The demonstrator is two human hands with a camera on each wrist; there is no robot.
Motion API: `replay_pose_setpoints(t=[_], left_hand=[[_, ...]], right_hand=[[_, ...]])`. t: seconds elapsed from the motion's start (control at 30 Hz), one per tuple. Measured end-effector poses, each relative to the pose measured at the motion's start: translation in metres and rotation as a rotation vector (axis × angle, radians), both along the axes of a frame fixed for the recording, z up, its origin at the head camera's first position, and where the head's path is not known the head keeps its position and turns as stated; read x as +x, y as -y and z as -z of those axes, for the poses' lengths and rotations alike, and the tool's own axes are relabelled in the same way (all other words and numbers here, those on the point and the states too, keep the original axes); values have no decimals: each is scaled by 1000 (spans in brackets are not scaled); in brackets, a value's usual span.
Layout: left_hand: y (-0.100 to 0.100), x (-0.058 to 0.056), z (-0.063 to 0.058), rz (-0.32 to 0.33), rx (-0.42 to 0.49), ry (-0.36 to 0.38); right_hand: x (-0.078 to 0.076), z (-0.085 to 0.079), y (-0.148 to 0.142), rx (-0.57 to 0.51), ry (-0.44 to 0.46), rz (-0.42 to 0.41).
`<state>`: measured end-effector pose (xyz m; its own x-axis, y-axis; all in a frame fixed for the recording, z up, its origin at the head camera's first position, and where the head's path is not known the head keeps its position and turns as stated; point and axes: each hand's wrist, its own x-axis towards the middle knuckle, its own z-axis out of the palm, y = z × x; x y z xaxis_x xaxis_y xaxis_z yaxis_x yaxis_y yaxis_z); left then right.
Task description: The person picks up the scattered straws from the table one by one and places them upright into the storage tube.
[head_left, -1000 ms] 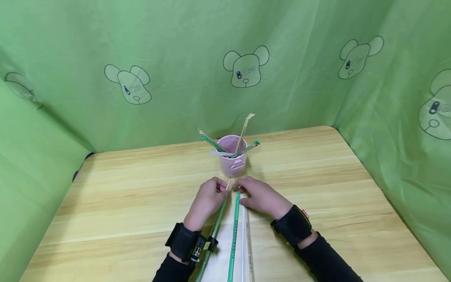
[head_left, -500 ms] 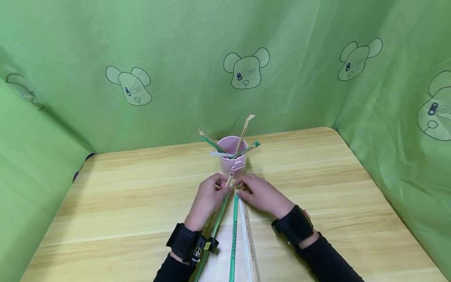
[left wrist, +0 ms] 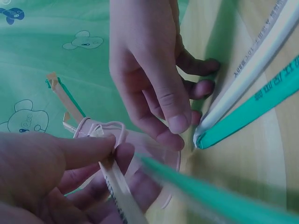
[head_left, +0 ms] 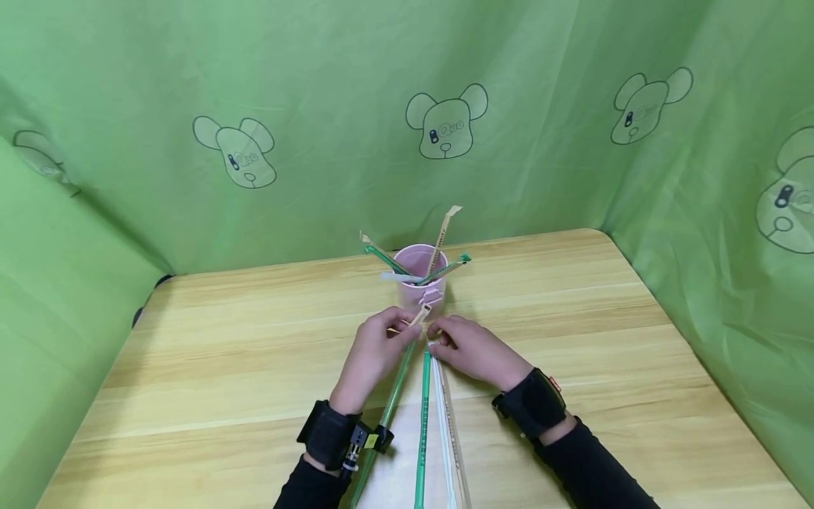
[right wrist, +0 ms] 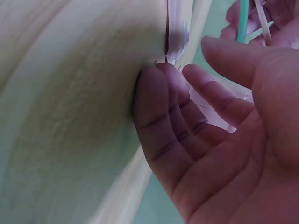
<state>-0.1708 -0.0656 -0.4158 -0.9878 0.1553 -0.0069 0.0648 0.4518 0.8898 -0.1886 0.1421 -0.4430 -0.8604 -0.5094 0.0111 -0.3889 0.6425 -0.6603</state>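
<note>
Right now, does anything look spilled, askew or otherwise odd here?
I see no spill. One mild oddity: the white straw pokes out leftward, almost level, over the rim of the pink bucket, while the tallest tan straw stands much steeper.

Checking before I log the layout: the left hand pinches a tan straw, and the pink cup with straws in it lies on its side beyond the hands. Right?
Not quite: the head view shows the pink cup standing upright, not lying. The left hand does pinch a tan straw.
</note>
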Motion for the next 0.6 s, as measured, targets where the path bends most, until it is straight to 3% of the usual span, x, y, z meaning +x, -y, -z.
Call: replay_pose_setpoints(t=[0.2, 0.33, 0.43, 0.6], left_hand=[[1, 0, -5, 38, 6, -37], [3, 1, -10, 83, 33, -134], [4, 3, -17, 147, 78, -277], [5, 6, -32, 256, 151, -587]], right_hand=[[-1, 0, 1, 6, 8, 6], [-2, 1, 1, 6, 1, 1], [-2, 2, 1, -3, -16, -15], [-2, 4, 0, -3, -30, -29]])
